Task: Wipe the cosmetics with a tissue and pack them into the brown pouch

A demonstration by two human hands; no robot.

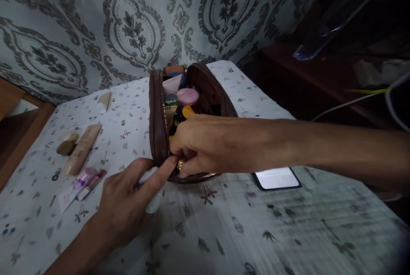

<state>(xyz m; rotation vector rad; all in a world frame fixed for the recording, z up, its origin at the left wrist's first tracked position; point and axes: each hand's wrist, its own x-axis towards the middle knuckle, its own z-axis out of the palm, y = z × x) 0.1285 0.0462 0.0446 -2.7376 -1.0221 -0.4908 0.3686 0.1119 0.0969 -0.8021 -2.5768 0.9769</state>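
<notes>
A brown zippered bag (156,115) stands unzipped on the patterned white cloth, with a pink round item (187,95), a green-lidded jar (171,99) and a pale tube (172,84) inside. My right hand (195,144) reaches into its near left corner, fingers curled around a small gold-coloured item (180,164); part of the grip is hidden. At the same corner, my left hand (134,194) has its index finger against the bag's edge. A whitish object (153,204) shows beneath the left fingers, mostly covered, its kind unclear.
On the cloth to the left lie a peach tube (82,149), a small beige tube (104,102), a green-brown round item (65,147) and pink-and-white tubes (77,185). A lit phone (278,178) lies under my right forearm. A white cable (346,103) hangs at the right.
</notes>
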